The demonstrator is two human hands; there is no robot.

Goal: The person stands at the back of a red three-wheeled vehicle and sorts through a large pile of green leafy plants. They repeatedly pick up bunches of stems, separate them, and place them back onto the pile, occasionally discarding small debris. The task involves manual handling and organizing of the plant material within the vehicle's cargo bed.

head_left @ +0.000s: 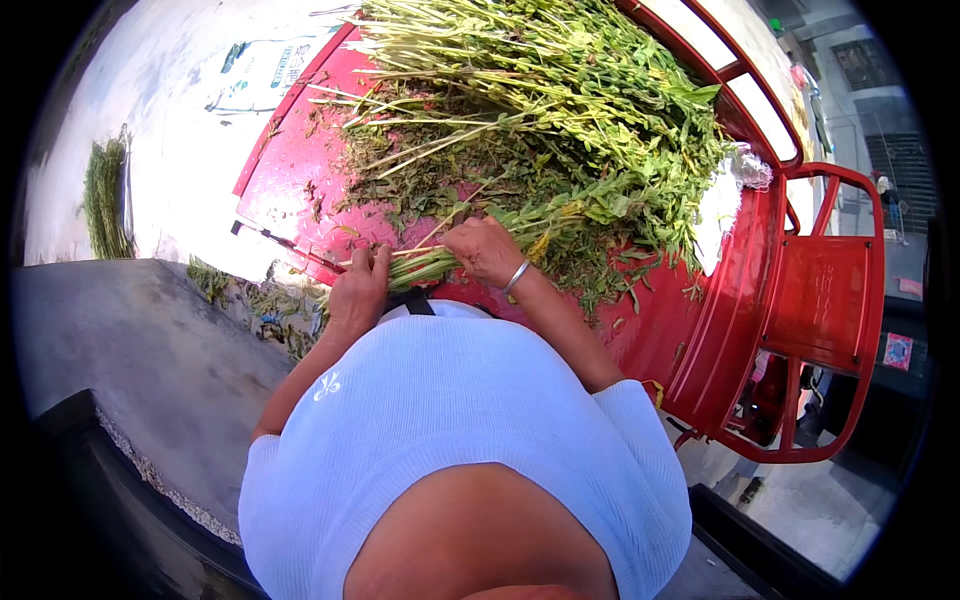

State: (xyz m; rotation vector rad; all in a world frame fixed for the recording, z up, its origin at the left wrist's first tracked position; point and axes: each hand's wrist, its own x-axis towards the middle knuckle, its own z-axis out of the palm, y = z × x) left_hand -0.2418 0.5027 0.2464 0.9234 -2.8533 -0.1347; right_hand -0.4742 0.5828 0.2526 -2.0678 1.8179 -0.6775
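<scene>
And it's L hand closed round a stem bunch nr centre, R hand clenched on it too, w/ one bunch prob. part-gathered and lots left: big leafy heap, approx. 12–1 o'clock, red cart bed.

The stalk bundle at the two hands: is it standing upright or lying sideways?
Sideways: its pale stalks run from the left hand past the right hand, toward the green heap.

Single head-worn fisheye, close, looking steeply down.
</scene>
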